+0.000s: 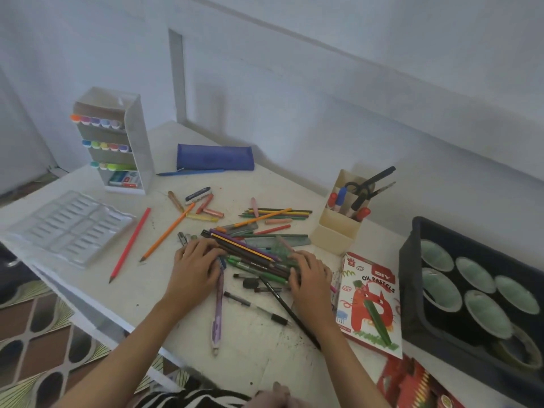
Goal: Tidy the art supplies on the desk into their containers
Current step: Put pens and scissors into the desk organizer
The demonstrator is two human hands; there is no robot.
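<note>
- White desk [250,348], art stuff scattered all over it.
- Black plastic tray [410,304] at the far right edge, round paint pots [488,315] sitting inside in rows.
- Clear plastic insert tray [67,228] on the far left, slots bare.
- White marker rack [138,148] standing behind that, coloured markers [100,122] lined up on its shelves.
- Oil pastels box [368,301], red cat on the lid, lying flat just beside the right hand.
- Blue pencil case [215,157] at the back, zipped, blue pen [191,172] right in front of it.
- Beige pen holder [332,231] back right, scissors [357,188] and a few pens sticking out.
- Pencil bundle [250,254] mid-desk, lying diagonally, squeezed from both ends.
- Left hand [194,269] with fingers curled over the bundle's upper-left end; right hand [312,275] curled round the lower-right end.
- Loose bits around: purple mechanical pencil [217,310] under the left hand, black pen [256,307] between the wrists, orange pencil [167,232] and red pencil [129,245] off to the left, crayons [206,207] further back.
</note>
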